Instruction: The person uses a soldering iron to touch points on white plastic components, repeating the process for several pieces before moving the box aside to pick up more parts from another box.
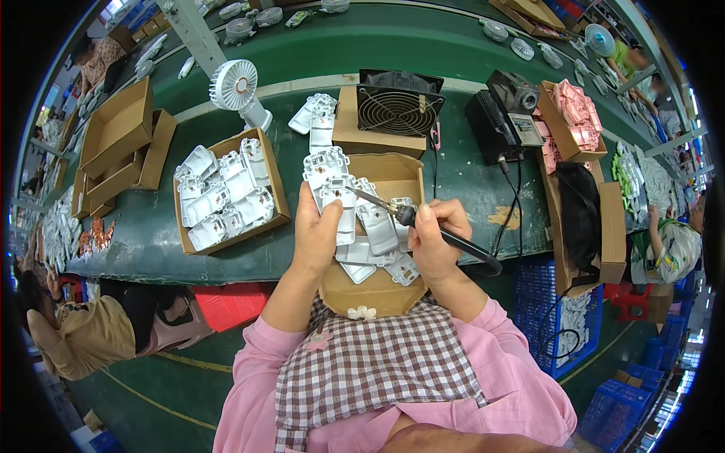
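My left hand [316, 230] is closed on a white plastic casing [346, 219], thumb on its near side. My right hand [439, 240] grips the black handle of a soldering iron [474, 251]. The iron's metal tip points left and reaches the casing's upper part; whether it touches cannot be made out. Below both hands, an open cardboard box [355, 291] rests at the table's edge against my checked apron, with several white casings [377, 226] inside. More white casings [321, 121] lie just beyond my left hand.
To the left stands a cardboard box [283, 202] of white casings, with a small white fan [234, 84] behind it. Ahead are a black fan unit [400, 106] and a black soldering station [491, 124]. Pink parts [578, 113] fill a box at right. Other people sit at both sides.
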A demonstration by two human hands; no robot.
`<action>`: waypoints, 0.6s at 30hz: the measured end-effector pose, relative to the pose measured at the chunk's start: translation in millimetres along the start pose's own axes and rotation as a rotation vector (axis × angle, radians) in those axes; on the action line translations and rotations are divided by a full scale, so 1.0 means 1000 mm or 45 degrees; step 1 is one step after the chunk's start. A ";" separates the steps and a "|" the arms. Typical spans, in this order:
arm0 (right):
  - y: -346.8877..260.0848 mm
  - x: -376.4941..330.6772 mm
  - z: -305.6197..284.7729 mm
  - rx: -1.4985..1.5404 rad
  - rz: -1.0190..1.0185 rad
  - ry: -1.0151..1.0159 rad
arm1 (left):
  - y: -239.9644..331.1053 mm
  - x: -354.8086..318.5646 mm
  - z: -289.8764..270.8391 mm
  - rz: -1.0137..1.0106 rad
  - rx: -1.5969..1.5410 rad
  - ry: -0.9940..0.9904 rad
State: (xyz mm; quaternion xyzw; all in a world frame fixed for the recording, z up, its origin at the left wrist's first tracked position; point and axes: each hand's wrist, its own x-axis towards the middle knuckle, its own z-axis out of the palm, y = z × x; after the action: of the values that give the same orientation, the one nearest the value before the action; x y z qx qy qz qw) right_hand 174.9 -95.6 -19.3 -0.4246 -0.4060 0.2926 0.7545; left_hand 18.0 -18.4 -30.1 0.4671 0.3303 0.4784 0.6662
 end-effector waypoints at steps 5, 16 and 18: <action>0.003 0.001 -0.001 -0.082 0.104 0.018 | 0.005 -0.002 0.006 -0.010 0.000 0.018; 0.002 0.001 -0.001 -0.115 0.163 0.000 | 0.004 -0.001 0.004 0.003 0.001 -0.010; 0.002 0.001 -0.001 -0.126 0.160 -0.001 | 0.005 -0.001 0.004 0.003 0.013 -0.002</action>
State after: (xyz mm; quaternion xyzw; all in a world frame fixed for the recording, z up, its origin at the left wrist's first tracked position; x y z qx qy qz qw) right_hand 176.1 -93.9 -20.7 -0.4858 -0.3929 0.3192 0.7126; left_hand 19.9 -20.6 -24.4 0.4713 0.3316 0.4770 0.6636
